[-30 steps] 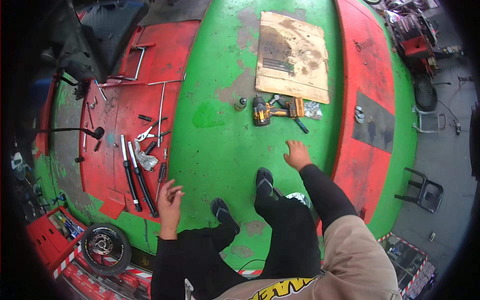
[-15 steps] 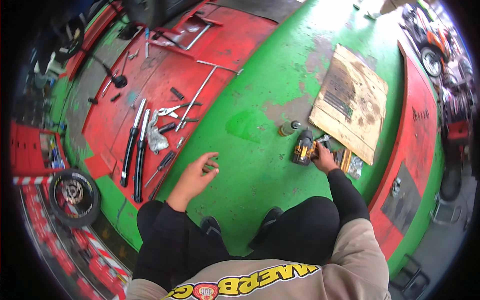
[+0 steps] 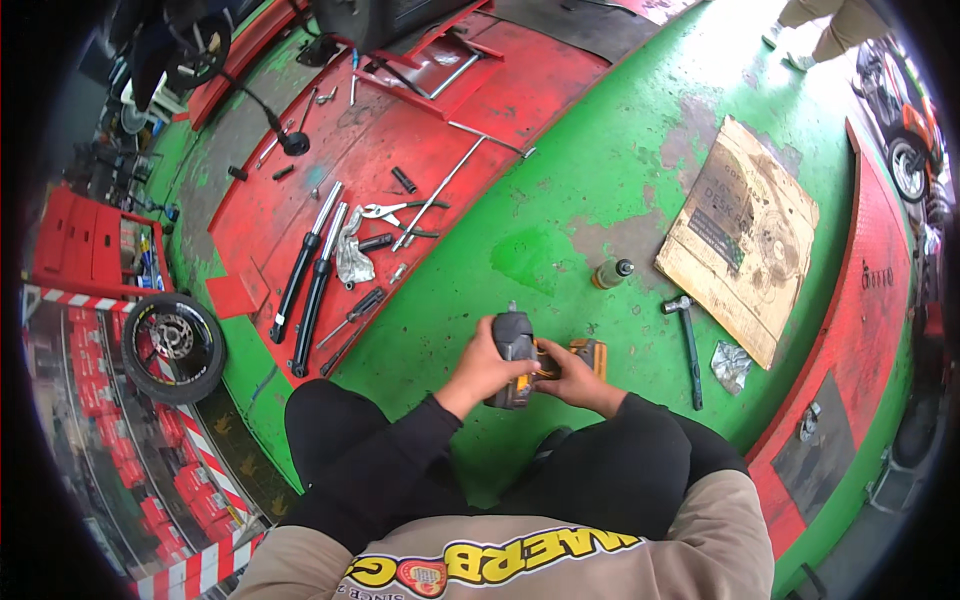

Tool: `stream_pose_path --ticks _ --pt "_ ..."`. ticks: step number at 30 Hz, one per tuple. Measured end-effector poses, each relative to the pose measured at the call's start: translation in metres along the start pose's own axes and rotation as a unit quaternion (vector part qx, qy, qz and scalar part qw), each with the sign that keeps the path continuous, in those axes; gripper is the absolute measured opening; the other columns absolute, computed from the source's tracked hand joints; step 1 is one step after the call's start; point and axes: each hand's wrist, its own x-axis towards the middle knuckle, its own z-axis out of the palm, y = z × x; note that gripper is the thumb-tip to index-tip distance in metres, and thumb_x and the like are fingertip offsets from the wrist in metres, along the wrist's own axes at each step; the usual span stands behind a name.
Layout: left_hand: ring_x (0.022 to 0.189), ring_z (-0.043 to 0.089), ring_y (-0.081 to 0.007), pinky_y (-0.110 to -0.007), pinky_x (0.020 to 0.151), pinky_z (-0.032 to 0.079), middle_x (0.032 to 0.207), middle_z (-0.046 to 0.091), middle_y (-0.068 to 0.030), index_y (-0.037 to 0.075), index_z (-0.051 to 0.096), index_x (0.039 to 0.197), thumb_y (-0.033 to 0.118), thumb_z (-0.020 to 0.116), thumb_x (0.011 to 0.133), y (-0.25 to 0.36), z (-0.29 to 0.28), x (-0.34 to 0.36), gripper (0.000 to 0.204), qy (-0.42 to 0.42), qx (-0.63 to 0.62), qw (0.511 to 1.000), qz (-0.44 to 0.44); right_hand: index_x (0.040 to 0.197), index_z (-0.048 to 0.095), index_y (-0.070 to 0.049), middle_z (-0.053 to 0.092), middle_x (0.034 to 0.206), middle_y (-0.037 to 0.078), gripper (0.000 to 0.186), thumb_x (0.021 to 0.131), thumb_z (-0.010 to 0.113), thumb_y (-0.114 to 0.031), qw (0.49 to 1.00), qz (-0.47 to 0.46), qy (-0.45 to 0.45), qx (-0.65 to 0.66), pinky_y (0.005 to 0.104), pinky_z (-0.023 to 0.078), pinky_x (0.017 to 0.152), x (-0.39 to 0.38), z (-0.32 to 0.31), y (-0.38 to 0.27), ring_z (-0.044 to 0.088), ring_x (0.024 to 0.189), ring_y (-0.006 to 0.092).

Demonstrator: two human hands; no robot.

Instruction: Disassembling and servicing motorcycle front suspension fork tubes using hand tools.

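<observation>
A black-and-yellow cordless impact wrench (image 3: 513, 335) is held low over the green floor in front of my knees. My left hand (image 3: 478, 374) wraps round the left side of its body. From the other side my right hand (image 3: 583, 382) grips at its handle, with the yellow battery end (image 3: 592, 352) showing beyond the fingers. The tool's short tip points away from me. Nearest to the hands on the floor stand a small bottle with a dark cap (image 3: 613, 272) and, further right, a hammer (image 3: 688, 350). A crumpled clear plastic bag (image 3: 731, 367) lies beside the hammer.
A stained cardboard sheet (image 3: 745, 240) lies at right. On the red platform (image 3: 330, 140) at left are two fork tubes (image 3: 320, 275), pliers (image 3: 400, 212), a long T-handle (image 3: 440, 190) and screwdrivers. A wheel (image 3: 174, 347) rests further left. Another person's legs (image 3: 838, 35) show far right.
The impact wrench has come off the floor toward me and leftward in my right hand. My left hand, empty before, now holds its body. The hammer and plastic bag are more exposed.
</observation>
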Motion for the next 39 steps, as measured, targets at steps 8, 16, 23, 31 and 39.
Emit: stream_pose_path --ticks 8,16,23,31,39 --pt "0.113 0.056 -0.0414 -0.047 0.097 0.048 0.123 0.054 -0.0239 -0.001 0.036 0.142 0.025 0.085 0.063 0.093 -0.047 -0.001 0.096 0.060 0.348 0.928 0.114 0.137 0.050 -0.003 0.053 0.133 0.020 0.062 0.084 0.075 -0.021 0.955 -0.174 0.147 -0.190 0.0439 0.037 0.109 -0.001 -0.040 0.018 0.047 0.125 0.0357" --pt "0.110 0.055 -0.0444 -0.050 0.092 0.049 0.124 0.051 -0.0246 0.000 0.034 0.144 0.025 0.081 0.065 0.115 -0.060 0.061 0.096 0.106 0.408 0.885 0.196 0.134 0.053 -0.007 0.055 0.120 0.018 0.063 0.079 0.077 -0.027 0.675 0.274 0.568 -0.384 0.0519 0.042 0.096 -0.130 -0.144 0.161 0.051 0.115 0.0408" --pt "0.110 0.056 -0.0391 -0.047 0.088 0.054 0.122 0.052 -0.0185 0.004 0.034 0.147 0.031 0.080 0.070 0.105 -0.050 0.106 0.094 0.164 0.464 0.850 0.186 0.114 0.054 -0.002 0.059 0.105 0.020 0.034 0.086 0.069 -0.013 0.764 0.268 0.477 -0.341 0.0492 0.046 0.085 -0.151 -0.124 0.177 0.057 0.100 0.0413" --pt "0.116 0.055 -0.0374 -0.046 0.093 0.052 0.125 0.051 -0.0172 0.007 0.028 0.151 0.021 0.083 0.067 0.095 -0.070 0.106 0.101 0.162 0.426 0.878 0.149 0.102 0.051 -0.003 0.056 0.070 0.008 0.023 0.088 0.068 -0.012 0.824 0.146 0.547 0.019 0.0330 0.040 0.048 -0.159 -0.080 0.160 0.049 0.053 0.0170" --pt "0.114 0.056 -0.0342 -0.045 0.094 0.051 0.126 0.052 -0.0141 0.012 0.035 0.149 0.017 0.083 0.068 0.091 -0.073 0.102 0.095 0.171 0.381 0.895 0.155 0.113 0.046 -0.010 0.046 0.066 -0.002 0.023 0.098 0.061 -0.020 0.805 0.128 0.517 0.261 0.0229 0.027 0.037 -0.187 -0.069 0.034 0.037 0.044 0.0061"
